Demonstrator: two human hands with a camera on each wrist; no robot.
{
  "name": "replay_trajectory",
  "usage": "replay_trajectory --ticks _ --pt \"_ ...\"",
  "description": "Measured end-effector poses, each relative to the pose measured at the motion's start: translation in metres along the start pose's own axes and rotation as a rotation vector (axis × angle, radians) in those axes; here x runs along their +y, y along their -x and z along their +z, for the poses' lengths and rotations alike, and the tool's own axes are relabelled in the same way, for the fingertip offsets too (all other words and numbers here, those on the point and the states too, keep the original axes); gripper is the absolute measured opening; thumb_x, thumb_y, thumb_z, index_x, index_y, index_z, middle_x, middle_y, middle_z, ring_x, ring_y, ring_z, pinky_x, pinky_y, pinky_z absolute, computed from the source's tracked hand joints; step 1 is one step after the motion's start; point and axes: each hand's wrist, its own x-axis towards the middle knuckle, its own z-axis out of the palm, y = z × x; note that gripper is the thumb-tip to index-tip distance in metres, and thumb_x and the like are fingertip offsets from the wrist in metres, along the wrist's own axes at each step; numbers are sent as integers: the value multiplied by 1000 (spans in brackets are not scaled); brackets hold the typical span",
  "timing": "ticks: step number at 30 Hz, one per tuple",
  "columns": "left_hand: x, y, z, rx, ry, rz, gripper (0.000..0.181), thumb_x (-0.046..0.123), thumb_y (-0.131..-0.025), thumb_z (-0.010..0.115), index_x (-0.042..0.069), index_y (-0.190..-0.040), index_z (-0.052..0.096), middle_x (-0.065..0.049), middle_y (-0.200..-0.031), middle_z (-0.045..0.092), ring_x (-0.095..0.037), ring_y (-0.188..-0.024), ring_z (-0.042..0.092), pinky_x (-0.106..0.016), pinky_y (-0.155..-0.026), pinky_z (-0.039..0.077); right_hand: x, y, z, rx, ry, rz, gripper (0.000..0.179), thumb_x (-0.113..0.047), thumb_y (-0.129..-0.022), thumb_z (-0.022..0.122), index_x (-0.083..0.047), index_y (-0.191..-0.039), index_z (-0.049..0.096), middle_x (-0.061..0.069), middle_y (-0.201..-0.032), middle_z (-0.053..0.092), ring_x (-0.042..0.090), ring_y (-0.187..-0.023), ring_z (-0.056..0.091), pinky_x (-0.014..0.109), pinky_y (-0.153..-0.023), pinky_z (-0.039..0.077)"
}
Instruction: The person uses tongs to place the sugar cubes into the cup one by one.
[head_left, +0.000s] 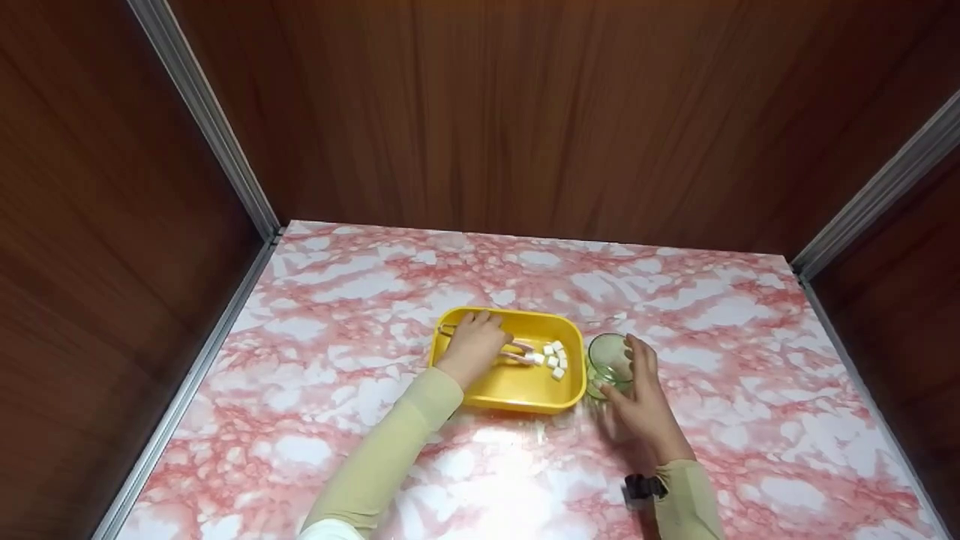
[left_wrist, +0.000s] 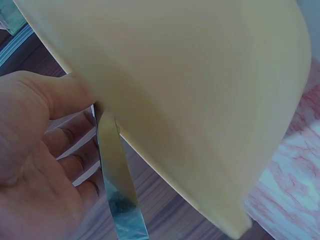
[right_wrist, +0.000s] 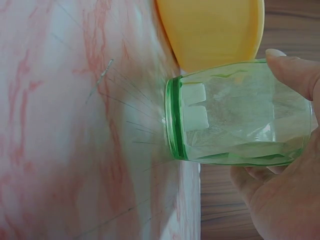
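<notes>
My left hand (head_left: 476,346) reaches over the yellow tub (head_left: 517,407) and grips a pair of metal tongs (head_left: 517,358). The tongs' shiny arm (left_wrist: 117,175) passes between thumb and fingers in the left wrist view, where the tub wall (left_wrist: 200,100) hides part of the hand. At the tongs' tips is a white cube (head_left: 535,359). Several more white cubes (head_left: 553,361) lie loose on the tub's right side. My right hand (head_left: 646,401) holds a green-tinted glass (right_wrist: 235,112) upright beside the tub, with white cubes (right_wrist: 196,117) at its bottom.
A red-and-white marbled tabletop (head_left: 300,450) lies beneath everything. Dark wood panels (head_left: 480,112) rise behind and on both sides, with metal strips (head_left: 217,127) at the corners. The glass stands close to the tub's right wall.
</notes>
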Motion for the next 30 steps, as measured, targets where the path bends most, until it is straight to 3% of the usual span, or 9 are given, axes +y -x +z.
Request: replay_trajectory --ticks 23,30 --pt "4 0 0 21 -49 -3 25 12 -90 64 27 -107 74 -4 -112 61 -24 -108 52 -43 -91 41 -3 1 -1 -4 -4 25 86 -11 -85 70 -22 -152 17 15 -147 21 47 -128 31 60 -100 31" --pt "5 1 1 62 -49 0 25 11 -89 64 28 -104 75 -3 -109 62 -23 -106 53 -42 -88 43 0 1 0 2 -28 2 84 -10 -86 70 -20 -152 18 15 -147 20 48 -128 29 60 -97 35"
